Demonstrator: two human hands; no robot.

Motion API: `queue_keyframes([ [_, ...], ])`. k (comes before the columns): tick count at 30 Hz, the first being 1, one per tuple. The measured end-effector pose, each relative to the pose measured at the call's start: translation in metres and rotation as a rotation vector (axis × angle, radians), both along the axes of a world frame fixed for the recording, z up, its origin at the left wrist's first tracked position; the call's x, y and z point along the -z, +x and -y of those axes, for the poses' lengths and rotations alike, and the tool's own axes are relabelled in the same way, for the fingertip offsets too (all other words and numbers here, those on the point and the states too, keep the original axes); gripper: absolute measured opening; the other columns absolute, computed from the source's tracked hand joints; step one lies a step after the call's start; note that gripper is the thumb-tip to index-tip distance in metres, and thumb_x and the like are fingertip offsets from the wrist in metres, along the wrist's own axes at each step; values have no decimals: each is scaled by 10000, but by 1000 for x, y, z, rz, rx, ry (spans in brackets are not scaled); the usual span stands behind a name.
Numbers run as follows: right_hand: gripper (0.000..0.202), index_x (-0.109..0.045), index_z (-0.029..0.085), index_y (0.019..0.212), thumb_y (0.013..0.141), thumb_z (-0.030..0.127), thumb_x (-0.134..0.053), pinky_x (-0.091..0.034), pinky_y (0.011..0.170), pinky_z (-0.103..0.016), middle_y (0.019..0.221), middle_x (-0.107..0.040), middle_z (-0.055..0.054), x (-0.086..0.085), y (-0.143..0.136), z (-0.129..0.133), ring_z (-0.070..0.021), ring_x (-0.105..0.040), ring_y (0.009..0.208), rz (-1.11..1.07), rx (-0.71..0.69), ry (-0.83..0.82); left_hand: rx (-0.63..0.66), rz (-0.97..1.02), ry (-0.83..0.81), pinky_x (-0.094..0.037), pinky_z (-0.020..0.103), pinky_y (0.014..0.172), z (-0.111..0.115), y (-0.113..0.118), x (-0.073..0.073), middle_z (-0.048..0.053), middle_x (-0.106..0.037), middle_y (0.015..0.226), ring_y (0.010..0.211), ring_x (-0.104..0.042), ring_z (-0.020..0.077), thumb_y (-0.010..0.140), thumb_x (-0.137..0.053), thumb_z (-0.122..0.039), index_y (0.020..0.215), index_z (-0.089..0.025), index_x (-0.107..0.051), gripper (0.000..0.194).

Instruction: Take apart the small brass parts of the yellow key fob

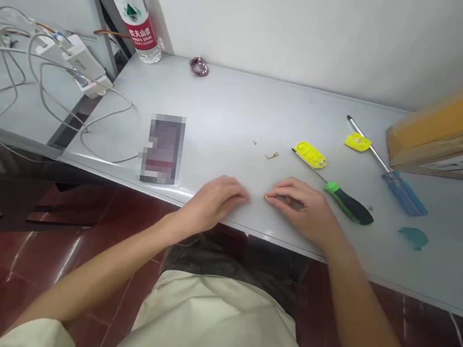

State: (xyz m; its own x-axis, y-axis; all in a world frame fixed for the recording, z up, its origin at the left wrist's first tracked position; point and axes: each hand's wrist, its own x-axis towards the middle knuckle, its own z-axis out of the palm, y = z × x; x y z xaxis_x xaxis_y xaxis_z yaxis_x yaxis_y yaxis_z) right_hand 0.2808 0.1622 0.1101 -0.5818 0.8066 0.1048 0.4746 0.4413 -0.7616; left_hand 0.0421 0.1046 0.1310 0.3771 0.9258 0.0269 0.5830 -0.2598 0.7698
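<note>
- Your right hand (309, 210) pinches a tiny gold-coloured metal piece (265, 197).
- Your left hand (214, 200) is curled nearby; I cannot tell whether it holds something.

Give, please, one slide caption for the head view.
Right hand pinching a tiny golden part, left hand opposite, green screwdriver alongside.

Smooth plastic and small shiny metal

The tiny part (265, 197) in the right hand (307, 210) seems to be of gold-coloured metal, and the bent piece (275, 154) beyond it also. The green-and-black screwdriver (334, 190) has a metal shaft and a rather matt grip, whereas the blue screwdriver (400, 188) joins a shiny metal shaft with a translucent plastic handle. The yellow shell (309, 155) is of plastic. The surface (227, 100) is smooth, with soft gloss. The water bottle (134, 18) is clear, glossy plastic; the box (403, 147) is cardboard; the floor tiles (111, 206) shine.
</note>
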Motion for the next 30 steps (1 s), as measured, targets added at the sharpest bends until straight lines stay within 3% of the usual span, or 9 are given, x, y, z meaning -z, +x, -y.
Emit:
queue_keyframes([
  [5,192,-722,238,946,949,373,-586,-467,686,-297,991,-662,-43,0,2,1,-117,-544,729,6,4,23,11,-51,-136,-493,309,835,-32,15,-9,20,-732,954,913,-637,187,970,-530,-210,977,-204,-732,202],
  [14,165,-728,243,938,943,347,-599,-465,682,-292,977,-672,-36,1,1,2,-129,-578,793,-4,16,58,9,-117,-127,-466,333,851,-37,25,-10,38,-723,873,910,-598,214,950,-517,-163,919,-187,-751,237],
  [17,135,-722,244,934,933,328,-616,-466,694,-290,976,-668,-33,1,3,1,-130,-587,813,-39,15,14,-1,-3,-211,-463,297,801,-39,24,-12,20,-730,864,846,-608,176,913,-568,-163,946,-179,-750,185],
  [20,115,-716,244,915,906,340,-653,-477,719,-303,965,-664,-37,1,8,-2,-147,-600,847,-106,37,-85,-20,241,-345,-456,259,737,-39,20,-13,10,-729,886,797,-608,135,884,-626,-237,953,-163,-741,153],
  [23,121,-718,243,890,870,360,-693,-494,747,-327,929,-656,-46,2,14,-5,-164,-599,855,-217,77,-171,-45,413,-395,-453,259,757,-38,17,-17,12,-730,867,809,-612,129,873,-660,-289,922,-156,-749,167],
  [30,108,-699,234,850,836,338,-725,-510,737,-319,852,-634,-33,4,20,-9,-157,-595,836,-371,99,-228,-61,452,-356,-438,258,750,-37,24,-26,-7,-746,865,800,-613,122,885,-683,-313,913,-182,-769,159],
])
